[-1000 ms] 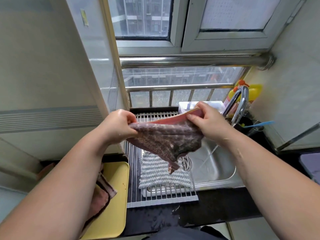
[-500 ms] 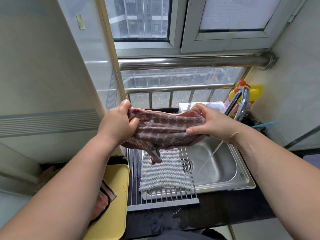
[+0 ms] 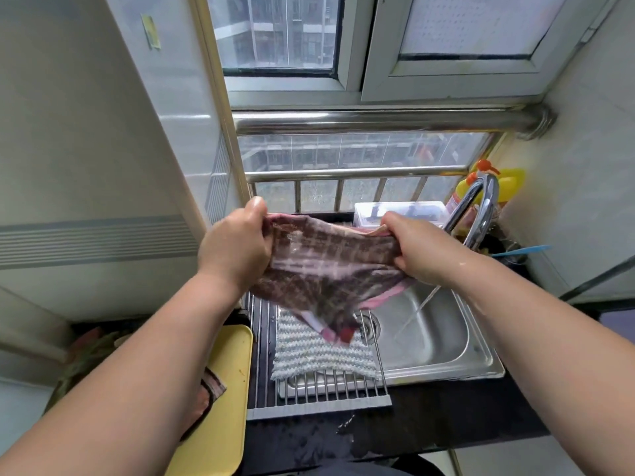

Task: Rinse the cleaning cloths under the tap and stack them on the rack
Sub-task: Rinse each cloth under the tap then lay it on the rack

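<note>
White cloth (image 3: pixel 319 355) lies flat on rack (image 3: pixel 262 324), over sink (image 3: pixel 443 341) left side. Above it, left hand (image 3: pixel 237 249) and right hand (image 3: pixel 415 252) each grip an end of plaid cloth (image 3: pixel 330 266), stretched between them. Risks: dangling corner could drag the white cloth askew, and tap (image 3: pixel 481 207) is running, so splash.
</note>
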